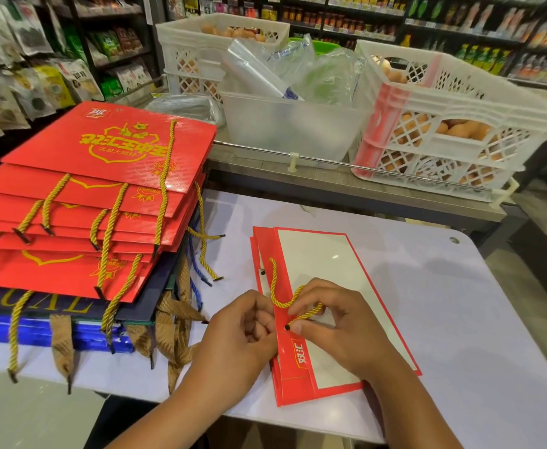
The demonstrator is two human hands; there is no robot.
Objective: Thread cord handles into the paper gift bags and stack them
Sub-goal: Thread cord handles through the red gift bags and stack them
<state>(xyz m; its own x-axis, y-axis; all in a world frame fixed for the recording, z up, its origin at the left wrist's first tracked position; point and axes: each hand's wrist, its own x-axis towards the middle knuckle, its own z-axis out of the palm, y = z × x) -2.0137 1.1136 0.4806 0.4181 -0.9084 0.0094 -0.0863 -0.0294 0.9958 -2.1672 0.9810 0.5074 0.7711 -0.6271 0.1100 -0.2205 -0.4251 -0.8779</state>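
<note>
- Right hand [337, 325]: grip is narrow, thumb and forefinger pinching the gold cord [280, 303] just behind its black tip, which sits at the folded red top edge of the flat bag [317, 280].
- Left hand [243, 328]: fingers curled against that same edge from the other side, steadying the fold; whether it pinches the paper or only presses it, cannot tell.
- Cord's far end already sits in a hole further up the bag's edge; the slack loops between that hole and the pinch.
- Step in hand, by my reading: feeding the second tip through the near hole. Do it well by keeping the pinch close to the tip so it stays stiff, holding the fold flat, and pulling through from the inside before knotting.
- Risk: a twisted loop or torn hole if tugged sideways.
- Bag lies on the pale counter [460, 319], white inner face up.
- Left of the bag: the stack of finished bags [87, 196], red ones with cords on top of darker ones, near but apart.
- Beyond the bag: egg crates [453, 102] and a clear tub [291, 124].
</note>
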